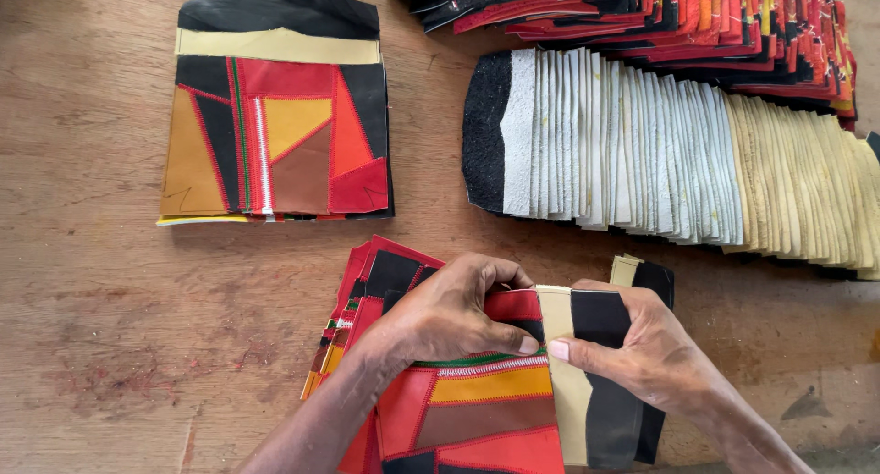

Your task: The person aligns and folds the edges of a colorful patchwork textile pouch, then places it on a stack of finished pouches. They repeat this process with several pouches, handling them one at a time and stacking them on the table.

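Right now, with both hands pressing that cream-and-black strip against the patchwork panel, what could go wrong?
1. The left hand and right hand pinch only the top of the cream-and-black strip; lower down it could drift off the patchwork panel.
2. The loose pile of panels underneath might shift.
3. A forearm could perhaps nudge the fanned row of white and cream pieces.
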`<state>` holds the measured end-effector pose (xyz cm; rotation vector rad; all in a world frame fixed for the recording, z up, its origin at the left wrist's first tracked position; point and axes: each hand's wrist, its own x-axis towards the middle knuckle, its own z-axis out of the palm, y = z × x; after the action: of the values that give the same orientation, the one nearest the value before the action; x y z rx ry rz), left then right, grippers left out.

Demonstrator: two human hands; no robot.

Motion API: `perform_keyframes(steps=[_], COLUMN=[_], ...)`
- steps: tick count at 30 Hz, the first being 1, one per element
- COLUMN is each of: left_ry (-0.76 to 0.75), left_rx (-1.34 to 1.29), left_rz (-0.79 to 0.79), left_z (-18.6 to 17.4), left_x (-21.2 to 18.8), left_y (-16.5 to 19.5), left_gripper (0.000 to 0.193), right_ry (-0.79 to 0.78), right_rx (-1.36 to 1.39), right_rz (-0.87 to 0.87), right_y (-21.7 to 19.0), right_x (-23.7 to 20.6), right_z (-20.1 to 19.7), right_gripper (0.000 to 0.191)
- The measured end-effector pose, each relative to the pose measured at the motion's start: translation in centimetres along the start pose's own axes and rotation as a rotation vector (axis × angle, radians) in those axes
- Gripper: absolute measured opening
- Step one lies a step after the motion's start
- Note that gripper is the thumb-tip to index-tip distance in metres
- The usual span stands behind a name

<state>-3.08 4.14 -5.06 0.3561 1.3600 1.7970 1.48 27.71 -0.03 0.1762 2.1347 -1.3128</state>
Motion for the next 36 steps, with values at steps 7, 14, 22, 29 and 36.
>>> perform_keyframes(steps=[7, 14, 22, 29, 36], left_ry=[0.026, 0.052, 0.107, 0.135, 0.212], left_rx=[-0.014, 0.019, 0.081, 0.106, -0.262], left_rz=[0.007, 0.029, 0.038, 0.092, 0.19], left_z=[0.5, 0.5, 0.7, 0.9, -1.3], left_x=[0.2, 0.2, -0.1, -0.3, -3.5], left_y=[-0.1, -0.5, 0.0, 0.7, 2.0], left_gripper=[0.04, 0.04, 0.041, 0.037, 0.035], right_ry=[0.0, 0.024, 0.05, 0.065, 0.032], right_rx=[0.04, -0.014, -0.124, -0.043, 0.692], right_rz=[0.015, 0.063, 0.087, 0.008, -0.409], right_y=[-0.1, -0.1, -0.5, 0.0, 4.0], right_x=[0.0, 0.2, 0.5, 0.4, -3.8], right_z=[0.4, 1.0, 1.4, 0.6, -3.6], right_gripper=[0.022, 0.021, 0.026, 0.044, 0.108])
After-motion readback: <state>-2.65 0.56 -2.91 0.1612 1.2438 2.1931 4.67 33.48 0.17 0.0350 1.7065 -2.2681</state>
